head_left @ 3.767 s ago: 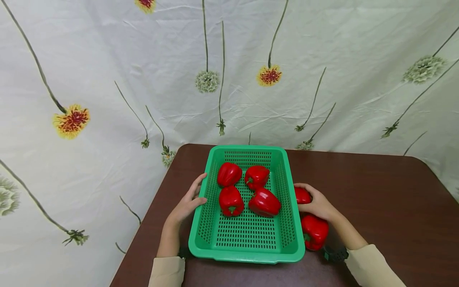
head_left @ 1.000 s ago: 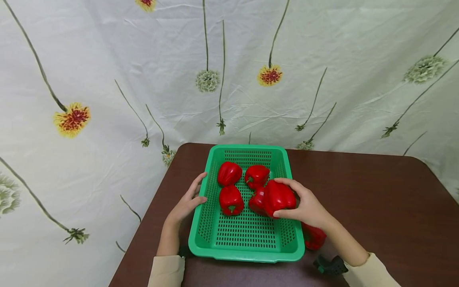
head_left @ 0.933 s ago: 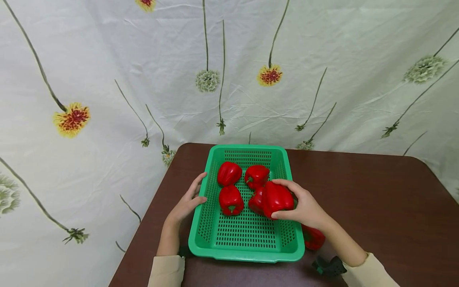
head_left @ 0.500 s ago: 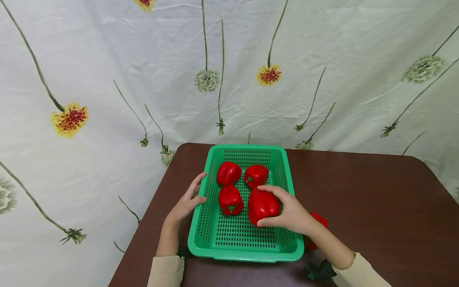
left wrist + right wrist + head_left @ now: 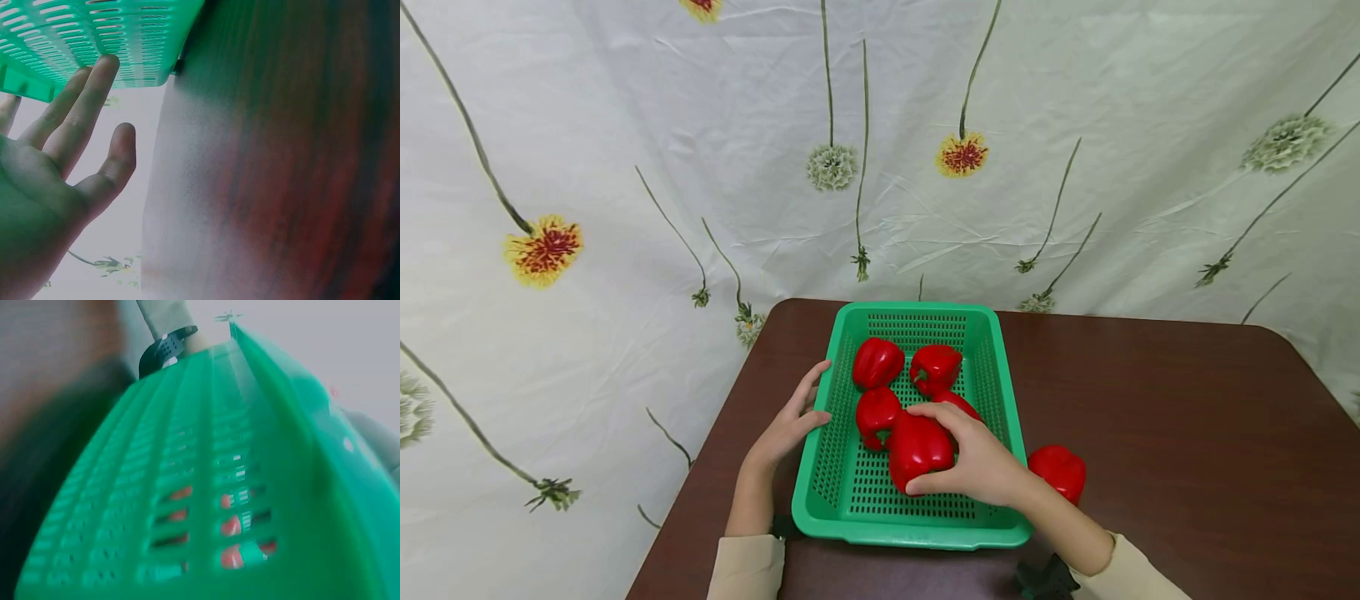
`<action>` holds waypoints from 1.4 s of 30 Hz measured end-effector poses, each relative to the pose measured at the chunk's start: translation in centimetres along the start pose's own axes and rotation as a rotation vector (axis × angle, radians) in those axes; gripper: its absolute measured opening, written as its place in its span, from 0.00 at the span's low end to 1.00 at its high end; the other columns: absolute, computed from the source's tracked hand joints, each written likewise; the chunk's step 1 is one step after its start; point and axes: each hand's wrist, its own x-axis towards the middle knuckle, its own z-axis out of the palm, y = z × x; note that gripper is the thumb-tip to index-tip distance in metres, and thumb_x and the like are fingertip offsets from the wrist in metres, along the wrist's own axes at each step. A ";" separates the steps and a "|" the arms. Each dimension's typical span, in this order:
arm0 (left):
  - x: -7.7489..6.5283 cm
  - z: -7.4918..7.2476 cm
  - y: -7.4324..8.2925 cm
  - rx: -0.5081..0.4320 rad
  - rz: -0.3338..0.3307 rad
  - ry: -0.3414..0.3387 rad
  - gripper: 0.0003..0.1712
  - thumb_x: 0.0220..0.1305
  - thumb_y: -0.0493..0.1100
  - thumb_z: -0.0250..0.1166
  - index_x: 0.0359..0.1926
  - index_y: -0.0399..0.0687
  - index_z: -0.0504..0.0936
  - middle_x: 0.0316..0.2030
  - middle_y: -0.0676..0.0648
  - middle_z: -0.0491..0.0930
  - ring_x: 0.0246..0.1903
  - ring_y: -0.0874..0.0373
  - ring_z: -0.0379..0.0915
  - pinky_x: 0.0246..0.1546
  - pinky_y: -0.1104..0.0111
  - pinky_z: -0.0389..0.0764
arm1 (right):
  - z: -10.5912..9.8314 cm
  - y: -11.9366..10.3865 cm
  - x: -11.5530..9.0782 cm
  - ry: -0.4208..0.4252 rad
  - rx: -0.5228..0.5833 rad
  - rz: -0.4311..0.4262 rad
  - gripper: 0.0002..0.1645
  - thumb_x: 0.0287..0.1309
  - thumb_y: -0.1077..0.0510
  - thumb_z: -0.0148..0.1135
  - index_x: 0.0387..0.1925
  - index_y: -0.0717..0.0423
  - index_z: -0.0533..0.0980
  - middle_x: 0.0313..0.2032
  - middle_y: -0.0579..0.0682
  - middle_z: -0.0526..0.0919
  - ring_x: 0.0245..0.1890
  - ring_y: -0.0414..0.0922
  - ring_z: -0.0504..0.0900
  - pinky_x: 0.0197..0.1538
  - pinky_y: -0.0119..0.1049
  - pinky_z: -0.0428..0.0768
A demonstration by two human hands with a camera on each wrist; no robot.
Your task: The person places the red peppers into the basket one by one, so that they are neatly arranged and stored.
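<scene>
My right hand (image 5: 977,462) grips a red bell pepper (image 5: 919,450) inside the green plastic basket (image 5: 917,537), thumb on its near side and fingers on its far side. Several other red bell peppers lie in the basket, among them one at the back left (image 5: 877,362) and one at the back right (image 5: 936,368). The held pepper overlaps a neighbouring pepper (image 5: 875,415). My left hand (image 5: 790,421) is at the basket's left side, and in the left wrist view its extended fingers (image 5: 81,119) reach the slotted wall. The right wrist view shows mostly the basket's wall (image 5: 187,456).
Outside the basket, to its right, one red bell pepper (image 5: 1058,472) rests on the dark brown table (image 5: 1187,433). A pale cloth (image 5: 737,125) printed with flowers hangs behind the table. Dark straps with devices, one of them here (image 5: 1047,577), sit at the wrists.
My right hand took a pepper from the table right of the basket, carried it over the rim, and moved it left and nearer inside. My left hand has stayed at the basket's side.
</scene>
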 end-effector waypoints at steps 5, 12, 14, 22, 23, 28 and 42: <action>0.0 0.0 -0.1 0.015 -0.007 0.006 0.43 0.65 0.39 0.53 0.77 0.60 0.47 0.69 0.36 0.55 0.63 0.39 0.58 0.53 0.50 0.67 | 1.0 -0.7 0.2 -0.029 -0.074 0.007 0.46 0.42 0.44 0.78 0.64 0.43 0.68 0.58 0.43 0.71 0.55 0.48 0.70 0.40 0.37 0.80; 0.0 0.0 -0.1 0.011 0.005 0.000 0.43 0.65 0.39 0.53 0.78 0.56 0.46 0.69 0.34 0.54 0.63 0.40 0.58 0.52 0.52 0.68 | 2.5 -1.1 0.6 -0.044 -0.139 0.014 0.48 0.43 0.43 0.76 0.66 0.46 0.66 0.60 0.45 0.70 0.56 0.47 0.70 0.40 0.37 0.79; 0.0 0.0 -0.1 0.003 0.006 -0.002 0.43 0.65 0.39 0.53 0.78 0.56 0.46 0.68 0.34 0.56 0.61 0.40 0.60 0.51 0.52 0.69 | 2.9 -1.1 0.6 -0.042 -0.146 0.022 0.49 0.43 0.43 0.76 0.66 0.46 0.66 0.60 0.46 0.69 0.55 0.47 0.70 0.40 0.37 0.79; 0.1 0.1 0.0 -0.013 0.006 -0.007 0.43 0.65 0.39 0.53 0.77 0.57 0.46 0.64 0.33 0.60 0.57 0.42 0.64 0.51 0.51 0.69 | 3.6 -0.7 1.0 -0.026 -0.201 0.042 0.50 0.42 0.46 0.76 0.66 0.53 0.65 0.59 0.52 0.68 0.54 0.50 0.71 0.41 0.42 0.79; 0.1 0.1 0.0 -0.013 0.007 -0.007 0.43 0.65 0.39 0.53 0.77 0.57 0.46 0.64 0.33 0.60 0.57 0.42 0.64 0.51 0.51 0.69 | 3.6 -0.7 1.0 -0.026 -0.209 0.045 0.50 0.41 0.46 0.76 0.66 0.53 0.65 0.59 0.52 0.68 0.54 0.50 0.71 0.41 0.42 0.79; 0.2 0.1 0.0 -0.010 0.007 -0.006 0.43 0.65 0.39 0.54 0.78 0.56 0.46 0.66 0.33 0.58 0.59 0.41 0.63 0.51 0.52 0.68 | 3.9 -0.2 1.2 -0.030 -0.260 0.063 0.50 0.41 0.46 0.77 0.65 0.55 0.66 0.57 0.54 0.69 0.52 0.51 0.72 0.41 0.43 0.80; 0.1 0.0 -0.1 0.019 -0.008 0.008 0.43 0.65 0.42 0.54 0.78 0.59 0.46 0.71 0.38 0.50 0.65 0.39 0.55 0.53 0.49 0.67 | 5.2 0.3 1.4 -0.071 -0.394 0.097 0.49 0.38 0.43 0.77 0.63 0.52 0.69 0.55 0.51 0.73 0.46 0.48 0.76 0.35 0.40 0.79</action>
